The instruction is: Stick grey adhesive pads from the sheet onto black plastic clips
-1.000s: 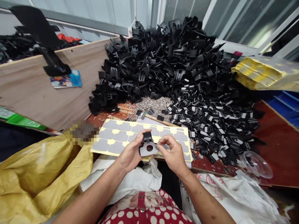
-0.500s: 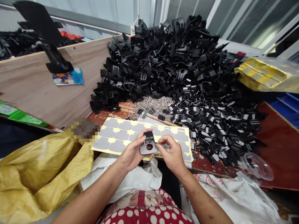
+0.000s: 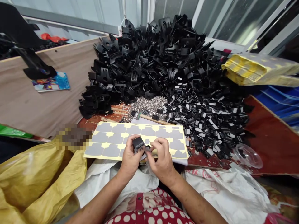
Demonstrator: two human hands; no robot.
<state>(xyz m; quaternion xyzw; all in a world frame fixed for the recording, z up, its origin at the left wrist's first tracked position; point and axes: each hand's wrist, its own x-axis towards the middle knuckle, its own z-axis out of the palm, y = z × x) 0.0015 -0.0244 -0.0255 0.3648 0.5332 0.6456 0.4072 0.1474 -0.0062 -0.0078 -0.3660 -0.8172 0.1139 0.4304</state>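
Above the near edge of a yellow sheet of grey stickers (image 3: 100,148), my left hand (image 3: 130,158) is closed around a black plastic bracket (image 3: 138,143). The bracket is tilted, and its hinge-like prongs face me. A grey face shows partly below the prongs; fingers cover the rest. My right hand (image 3: 161,157) pinches the bracket's right edge between thumb and fingers. Beyond the sheet lies a small hammer (image 3: 156,120) with a wooden handle, beside a spread of tiny shiny metal pieces (image 3: 149,104).
A tall heap of black plastic parts (image 3: 144,59) fills the back. Small black-and-white pieces (image 3: 205,124) lie to the right, near a clear plastic cup (image 3: 249,156). A yellow-edged sticker stack (image 3: 261,68) stands at right, a wooden board (image 3: 70,71) at left.
The bracket has been turned and tilted between my hands, so its grey face with the round hole is now mostly covered. My right fingers have closed further over its edge. The whole view has shifted.
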